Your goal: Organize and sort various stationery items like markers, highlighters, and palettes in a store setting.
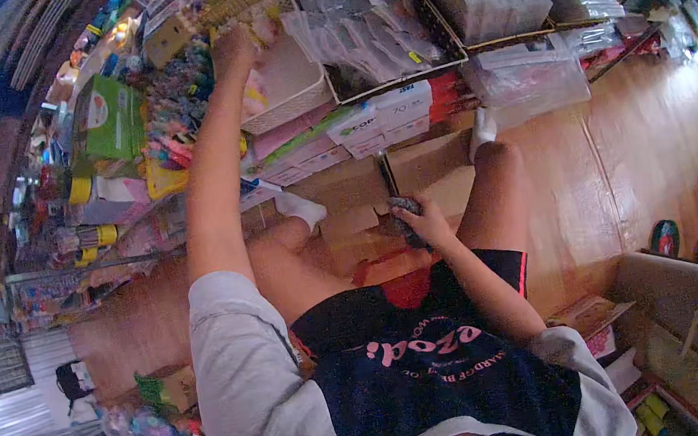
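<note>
My left hand point(232, 50) reaches over a white plastic basket point(298, 104), touching or close to pink-and-yellow items point(264, 26) at its far left side. Blur hides whether the fingers hold any of them. My right hand point(426, 223) is closed around a dark, speckled grey grip point(405, 209) low between my knees. From it a narrow dark shaft point(387, 171) points away toward the shelf; I cannot tell what tool this is. Beside the basket sits a black-rimmed tray point(464, 56) of clear plastic packets point(364, 31).
White-and-pink paper packs point(375, 121) are stacked under the basket. Left of my arm are a green box point(110, 115) and crowded bundles of pens point(170, 126). Clear plastic bags point(529, 80) hang over the shelf edge at right. An open carton point(685, 308) stands behind me at right.
</note>
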The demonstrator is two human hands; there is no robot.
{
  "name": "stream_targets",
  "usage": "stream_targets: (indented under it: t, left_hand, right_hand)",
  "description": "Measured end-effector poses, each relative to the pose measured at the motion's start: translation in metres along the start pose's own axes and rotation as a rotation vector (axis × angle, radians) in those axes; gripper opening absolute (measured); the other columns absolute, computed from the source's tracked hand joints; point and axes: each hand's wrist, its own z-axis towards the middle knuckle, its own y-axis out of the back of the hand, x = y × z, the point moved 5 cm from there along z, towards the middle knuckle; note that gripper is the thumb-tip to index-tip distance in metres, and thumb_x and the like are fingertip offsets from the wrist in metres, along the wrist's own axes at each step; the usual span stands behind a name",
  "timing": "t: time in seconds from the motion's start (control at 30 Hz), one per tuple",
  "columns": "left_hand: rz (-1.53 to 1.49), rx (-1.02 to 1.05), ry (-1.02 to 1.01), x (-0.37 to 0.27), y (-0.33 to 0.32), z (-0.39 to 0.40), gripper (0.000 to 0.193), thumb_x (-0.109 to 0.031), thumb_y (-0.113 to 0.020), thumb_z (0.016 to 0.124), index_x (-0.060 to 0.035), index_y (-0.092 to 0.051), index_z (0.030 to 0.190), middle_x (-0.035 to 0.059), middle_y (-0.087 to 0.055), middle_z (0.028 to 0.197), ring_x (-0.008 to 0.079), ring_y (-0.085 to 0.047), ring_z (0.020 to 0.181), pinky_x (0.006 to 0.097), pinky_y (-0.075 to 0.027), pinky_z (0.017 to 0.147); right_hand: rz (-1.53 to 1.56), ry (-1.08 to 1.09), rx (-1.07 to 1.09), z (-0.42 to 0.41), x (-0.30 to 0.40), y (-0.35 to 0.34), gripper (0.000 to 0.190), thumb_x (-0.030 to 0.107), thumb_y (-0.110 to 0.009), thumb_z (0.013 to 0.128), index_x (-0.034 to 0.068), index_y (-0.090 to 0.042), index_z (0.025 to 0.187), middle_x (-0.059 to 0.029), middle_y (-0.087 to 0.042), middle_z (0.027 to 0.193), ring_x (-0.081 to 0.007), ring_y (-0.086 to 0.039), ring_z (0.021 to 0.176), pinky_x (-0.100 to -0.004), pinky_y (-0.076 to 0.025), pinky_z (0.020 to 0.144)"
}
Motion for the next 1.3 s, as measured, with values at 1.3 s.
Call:
stream_targets:
  t: [1.3]
  left_hand:
    - [-0.911,-0.624,0.301,-0.011,0.189,-0.227,0.021,-0.02,-0.055,0.076,-0.0015,-0.059,0.086,0.0109,-0.06,0.078,0.0202,-0.057,0.071,0.0313,-0.044,0.067]
  right_hand:
    - [-0.256,0.154,0.052,-0.015,-0.001,0.001,0.025,0.014,-0.059,0.075,-0.002,-0.054,0.094,-0.0086,-0.059,0.082,-0.0135,-0.054,0.073,-0.0255,-0.044,0.065]
